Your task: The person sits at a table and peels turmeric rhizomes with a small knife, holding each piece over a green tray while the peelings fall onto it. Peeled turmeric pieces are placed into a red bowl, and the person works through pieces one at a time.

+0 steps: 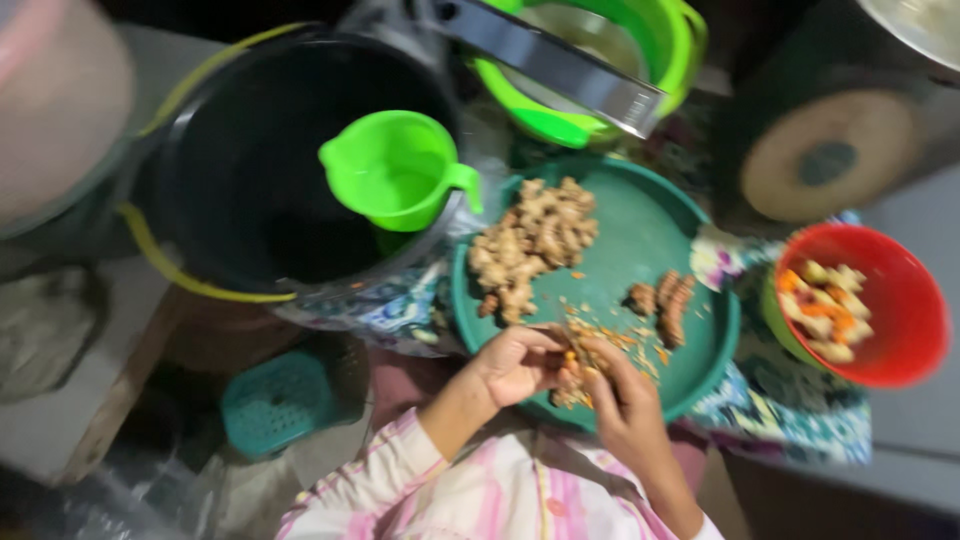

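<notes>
Green tray (640, 215) carries a ginger-root pile (530, 245), darker roots (665, 300) and peelings. Left hand (515, 365) and right hand (615, 395) pinch one orange root piece (572, 358) at its near rim. Lime jug (395, 170) in black bucket (250, 190) alongside; red bowl (900, 300) of peeled pieces right.

A small orange-yellow root piece (571, 358), blurred, pinched between both hands' fingertips, held just above the near rim of a round green tray (640, 225).
</notes>
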